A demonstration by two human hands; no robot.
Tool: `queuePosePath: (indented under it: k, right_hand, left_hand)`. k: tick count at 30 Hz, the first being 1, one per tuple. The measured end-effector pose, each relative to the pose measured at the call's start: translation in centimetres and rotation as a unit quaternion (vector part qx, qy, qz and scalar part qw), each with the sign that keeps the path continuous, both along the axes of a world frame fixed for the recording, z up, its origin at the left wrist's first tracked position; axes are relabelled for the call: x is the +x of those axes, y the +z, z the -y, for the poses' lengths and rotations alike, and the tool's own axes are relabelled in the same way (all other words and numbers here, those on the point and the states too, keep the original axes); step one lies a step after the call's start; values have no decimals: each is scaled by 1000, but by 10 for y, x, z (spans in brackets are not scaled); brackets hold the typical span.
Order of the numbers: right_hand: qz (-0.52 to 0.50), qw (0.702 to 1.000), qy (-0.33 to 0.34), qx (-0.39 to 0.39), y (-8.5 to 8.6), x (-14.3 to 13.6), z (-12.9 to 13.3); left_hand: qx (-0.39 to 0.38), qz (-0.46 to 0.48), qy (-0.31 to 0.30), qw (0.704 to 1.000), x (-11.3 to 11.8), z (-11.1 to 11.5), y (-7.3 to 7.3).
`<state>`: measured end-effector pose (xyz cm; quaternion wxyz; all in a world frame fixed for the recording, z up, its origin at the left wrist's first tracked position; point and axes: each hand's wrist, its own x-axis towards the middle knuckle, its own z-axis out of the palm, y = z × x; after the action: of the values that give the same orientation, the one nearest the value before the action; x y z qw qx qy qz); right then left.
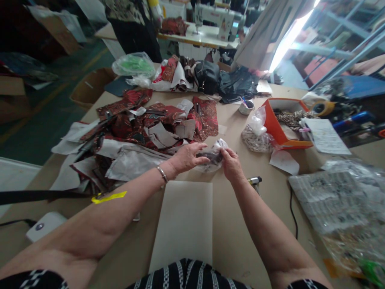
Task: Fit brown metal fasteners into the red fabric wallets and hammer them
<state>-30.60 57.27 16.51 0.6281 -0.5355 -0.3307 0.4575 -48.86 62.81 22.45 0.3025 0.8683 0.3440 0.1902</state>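
A small clear plastic bag (213, 159) with dark contents lies on the table between my hands. My right hand (231, 162) pinches its gathered top. Fingers apart, my left hand (191, 155) is at the bag's left side, with nothing gripped in it. Red patterned fabric pieces (129, 126) with white and grey backing are heaped to the left, beyond my left forearm. A pale board (185, 224) lies flat in front of my body. Beside my right wrist is a hammer-like tool (255, 180), partly hidden.
To the right stand an orange box (270, 124), a knotted plastic bag (257, 134), papers (326, 134) and plastic-wrapped bundles (331, 196). A cup (246, 106) and dark bags (207, 74) stand farther back. A person (135, 28) stands behind the table near a sewing machine (218, 20).
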Motion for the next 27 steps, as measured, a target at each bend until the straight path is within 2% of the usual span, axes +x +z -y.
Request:
queuePosePath:
  k: [5, 8, 12, 19, 27]
  right_hand:
    - [-9, 1000, -16, 1, -4, 1, 2]
    - [-4, 1000, -13, -7, -1, 2, 4]
    - [8, 1000, -10, -14, 11, 7, 11]
    - [53, 998, 1, 22, 38, 17, 22]
    - [50, 998, -11, 29, 44, 17, 25]
  left_hand:
    - [-43, 12, 55, 997, -22, 4, -22]
    - [-38, 17, 90, 995, -24, 6, -24]
    - [-14, 37, 107, 993, -22, 7, -11]
    - [22, 59, 85, 994, -21, 14, 19]
    - [84, 62, 66, 992, -18, 19, 33]
